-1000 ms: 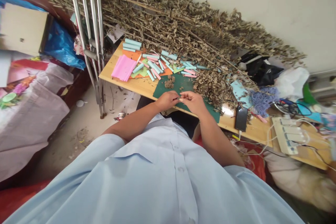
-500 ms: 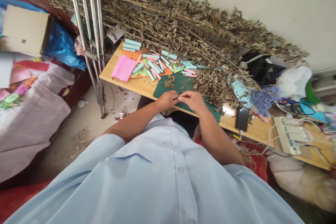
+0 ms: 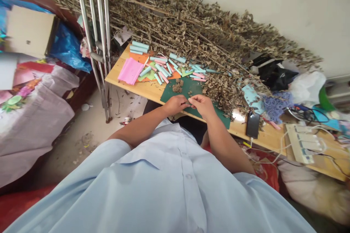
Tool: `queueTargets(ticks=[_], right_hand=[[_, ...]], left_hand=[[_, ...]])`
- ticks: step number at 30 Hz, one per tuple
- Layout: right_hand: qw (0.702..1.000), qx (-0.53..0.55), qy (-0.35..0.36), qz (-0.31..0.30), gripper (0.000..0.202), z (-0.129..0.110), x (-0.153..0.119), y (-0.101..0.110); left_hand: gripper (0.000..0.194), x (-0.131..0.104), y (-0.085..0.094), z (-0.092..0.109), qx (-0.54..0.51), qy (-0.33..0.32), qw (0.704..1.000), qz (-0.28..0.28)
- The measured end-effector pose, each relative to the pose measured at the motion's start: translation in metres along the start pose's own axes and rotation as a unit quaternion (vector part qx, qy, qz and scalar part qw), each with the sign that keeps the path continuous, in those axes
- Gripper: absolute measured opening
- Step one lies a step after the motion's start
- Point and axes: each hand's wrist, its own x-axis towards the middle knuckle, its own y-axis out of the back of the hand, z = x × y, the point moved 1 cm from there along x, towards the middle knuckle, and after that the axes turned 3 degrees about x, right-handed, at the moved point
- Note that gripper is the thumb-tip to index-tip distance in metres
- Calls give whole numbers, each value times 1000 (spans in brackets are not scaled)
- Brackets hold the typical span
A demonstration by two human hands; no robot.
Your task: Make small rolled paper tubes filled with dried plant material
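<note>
My left hand [image 3: 175,105] and my right hand [image 3: 201,105] meet over the near edge of a green mat [image 3: 170,93]. Both have their fingers pinched, and whatever sits between the fingertips is too small to make out. Just beyond them on the mat lies a small brown clump of crumbled leaf [image 3: 177,85]. A heap of dried leaves [image 3: 221,89] covers the mat's right part. Past the mat, several blue and pink paper rolls [image 3: 163,71] lie scattered over orange and green sheets. A stack of pink paper [image 3: 130,71] rests at the left.
Long dried plant stalks [image 3: 175,18] fill the back along the wall. Metal crutches [image 3: 100,43] stand at the table's left end. On the right are a phone [image 3: 252,123] on a cable, a power strip [image 3: 300,143], blue yarn [image 3: 277,105] and plastic bags [image 3: 307,84].
My fingertips have drawn slightly apart, with the right hand's thumb and fingers now bent in a pinch. The whole view has shifted a little.
</note>
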Motion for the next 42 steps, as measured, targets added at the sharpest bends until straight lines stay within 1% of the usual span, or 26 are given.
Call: queueTargets(ticks=[2, 4, 6, 8, 11, 16, 20, 22, 24, 27, 29, 31, 33, 36, 38, 42], right_hand=[[999, -37, 31, 24, 30, 0, -6, -3], [992, -99, 78, 32, 27, -2, -14, -7], [977, -165, 126, 44, 24, -7, -20, -11], [960, -225, 157, 57, 21, -11, -23, -14], [946, -271, 168, 59, 15, -15, -23, -17], [946, -271, 169, 50, 12, -17, -19, -18], [954, -238, 175, 56, 14, -17, -21, -18], [965, -203, 158, 61, 14, -15, -20, -18], [981, -149, 111, 63, 13, -13, -18, -17], [998, -28, 7, 54, 16, -7, -13, -17], [997, 43, -54, 37, 22, -4, -9, -17], [993, 76, -88, 20, 25, -2, -6, -17], [993, 83, -88, 14, 27, -2, -4, -17], [993, 93, -66, 3, 29, -2, -3, -15], [992, 112, -66, -6, 33, -1, -4, -12], [992, 113, -61, 8, 37, 0, -5, -7]], left_hand=[[32, 0, 1, 1, -5, 0, 1000, 0], [31, 0, 2, 1, -10, 1, 1000, 1], [29, 0, 3, 1, -11, -4, 1000, 0], [25, 0, 3, 1, -8, -11, 1000, -5], [21, 1, 3, 1, -2, -6, 1000, -8], [21, 1, 2, 0, -22, -1, 1000, -2], [26, 1, 2, 0, -34, -10, 999, 2], [28, 1, 2, 1, -31, -8, 999, 3], [30, 1, 2, 1, -22, -1, 1000, 0], [33, 1, 2, 2, -9, 6, 1000, -7], [35, 1, 1, 2, -6, 3, 1000, -8], [36, 1, 1, 1, -5, 0, 1000, -8], [36, 1, 0, 1, -3, 1, 1000, -5], [34, 1, 0, 0, 1, 10, 1000, 2], [32, 1, 0, 0, 1, 7, 1000, 2], [28, 1, 0, -1, -1, -3, 1000, -1]])
